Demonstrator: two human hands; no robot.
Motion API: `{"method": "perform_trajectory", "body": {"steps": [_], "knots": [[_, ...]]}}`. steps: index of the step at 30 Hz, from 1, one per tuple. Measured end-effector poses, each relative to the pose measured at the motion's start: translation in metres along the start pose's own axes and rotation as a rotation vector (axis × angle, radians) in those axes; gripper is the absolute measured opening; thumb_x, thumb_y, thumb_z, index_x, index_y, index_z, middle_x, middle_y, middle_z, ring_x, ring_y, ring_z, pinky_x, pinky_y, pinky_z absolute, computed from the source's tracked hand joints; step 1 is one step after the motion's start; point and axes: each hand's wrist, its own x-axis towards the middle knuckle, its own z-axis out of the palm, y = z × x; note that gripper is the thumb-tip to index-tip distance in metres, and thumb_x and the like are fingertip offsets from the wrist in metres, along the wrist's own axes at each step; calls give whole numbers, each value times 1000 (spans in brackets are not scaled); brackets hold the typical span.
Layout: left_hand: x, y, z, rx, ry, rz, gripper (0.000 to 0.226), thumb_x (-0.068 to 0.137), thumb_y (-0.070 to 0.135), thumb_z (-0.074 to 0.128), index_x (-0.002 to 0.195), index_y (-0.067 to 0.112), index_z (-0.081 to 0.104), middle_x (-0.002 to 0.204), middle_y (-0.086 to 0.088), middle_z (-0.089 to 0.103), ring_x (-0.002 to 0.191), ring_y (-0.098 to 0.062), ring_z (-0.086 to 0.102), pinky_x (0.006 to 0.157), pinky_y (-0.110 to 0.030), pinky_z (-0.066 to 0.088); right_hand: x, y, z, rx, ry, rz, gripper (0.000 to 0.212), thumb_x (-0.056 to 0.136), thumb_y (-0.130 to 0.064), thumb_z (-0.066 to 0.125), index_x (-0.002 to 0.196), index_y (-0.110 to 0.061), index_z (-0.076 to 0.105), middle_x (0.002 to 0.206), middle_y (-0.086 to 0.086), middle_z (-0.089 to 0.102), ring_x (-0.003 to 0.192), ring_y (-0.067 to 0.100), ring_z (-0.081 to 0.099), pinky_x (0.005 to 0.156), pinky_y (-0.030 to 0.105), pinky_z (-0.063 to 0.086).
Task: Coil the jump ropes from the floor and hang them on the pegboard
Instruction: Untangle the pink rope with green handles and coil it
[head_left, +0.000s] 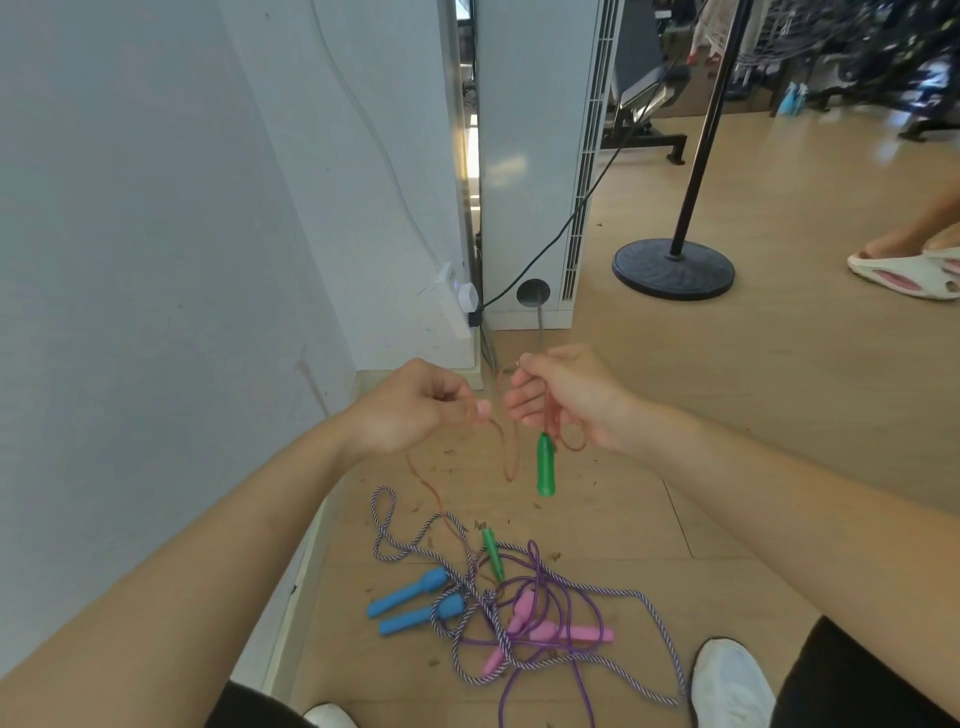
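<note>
My right hand grips loops of a thin orange jump rope; one green handle dangles below it. My left hand pinches the same orange rope, which trails down to the floor. Its second green handle lies on the wooden floor. Beside it lie a striped rope with blue handles and a purple rope with pink handles, tangled together. No pegboard is in view.
A white wall runs along the left with a power strip and cables. A white floor-standing unit stands ahead, a black stand base to the right, another person's sandalled foot beyond. My white shoes are below.
</note>
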Motion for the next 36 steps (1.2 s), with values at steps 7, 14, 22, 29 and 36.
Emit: {"method": "perform_trajectory", "body": {"steps": [7, 14, 22, 29, 36], "knots": [[1, 0, 3, -121, 120, 18, 24, 90, 30, 73, 76, 11, 74, 54, 6, 50, 46, -4, 38, 49, -15, 32, -10, 6, 13, 50, -410, 111, 28, 105, -25, 49, 100, -3, 65, 70, 15, 68, 60, 25, 68, 57, 28, 55], [-1, -4, -2, -177, 52, -46, 31, 87, 39, 69, 90, 9, 66, 95, -7, 74, 77, -24, 75, 60, -25, 55, -12, -5, 6, 2, -592, 167, 38, 106, -39, 37, 82, -16, 55, 54, -6, 22, 49, 11, 16, 47, 23, 26], [-9, 6, -8, -90, -186, 55, 28, 94, 43, 64, 111, 22, 72, 67, 9, 53, 59, -12, 45, 58, -22, 37, -12, -14, -7, -75, -753, 154, 40, 106, -37, 37, 75, -16, 50, 56, -5, 21, 46, 10, 17, 47, 25, 22], [-12, 9, -19, -56, -182, 16, 44, 94, 51, 57, 77, 11, 62, 60, 4, 52, 53, -11, 35, 52, -21, 29, -8, -14, -21, -192, -732, 59, 31, 105, -26, 44, 82, -11, 59, 59, 1, 48, 58, 21, 54, 71, 35, 50], [-10, 3, -21, -125, -66, 4, 35, 88, 45, 63, 85, 11, 70, 65, 7, 58, 55, -10, 37, 52, -22, 30, -12, -15, -8, -28, -654, 38, 39, 107, -32, 40, 71, -19, 48, 53, -7, 19, 46, 12, 13, 47, 24, 27]]}}
